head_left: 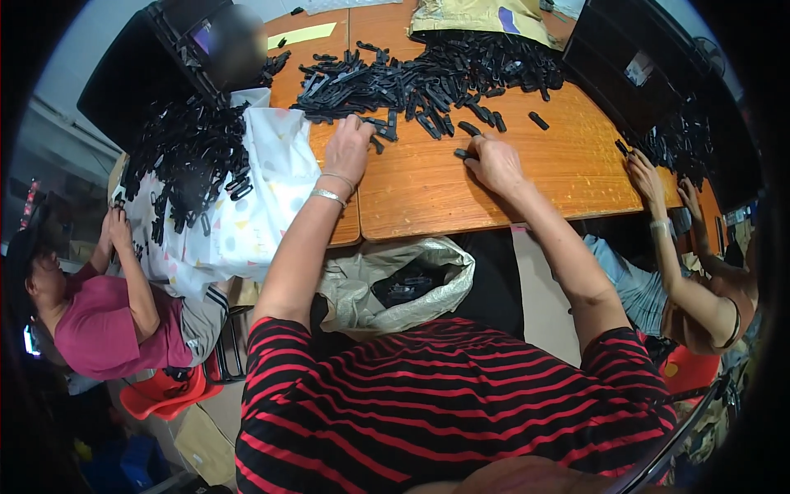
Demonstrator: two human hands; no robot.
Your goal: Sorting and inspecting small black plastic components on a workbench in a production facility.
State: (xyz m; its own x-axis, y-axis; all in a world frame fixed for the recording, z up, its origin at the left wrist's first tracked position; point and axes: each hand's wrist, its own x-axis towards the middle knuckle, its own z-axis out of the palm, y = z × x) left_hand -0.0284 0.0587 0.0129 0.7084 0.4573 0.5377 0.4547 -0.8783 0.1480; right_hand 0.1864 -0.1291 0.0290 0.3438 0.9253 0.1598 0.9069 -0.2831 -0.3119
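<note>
Small, elongated black plastic pieces (354,89) lie in a long heap across the wooden table (411,193). At the heap's near left edge is my left hand (349,150), fingers bent and drawn together against the pieces. What its fingertips hold, if anything, is hidden. To the right, my right hand (496,167) is closed on one black plastic piece (463,154), which sticks out leftward by the thumb. Another black piece (469,128) lies just beyond its fingers.
An open whitish sack (461,262) with dark pieces inside sits below the table edge. At the left, a co-worker (123,321) sits by a dark heap on a patterned white sheet (284,156); another co-worker (699,284) works at the right. A paper sack (461,18) lies at the back.
</note>
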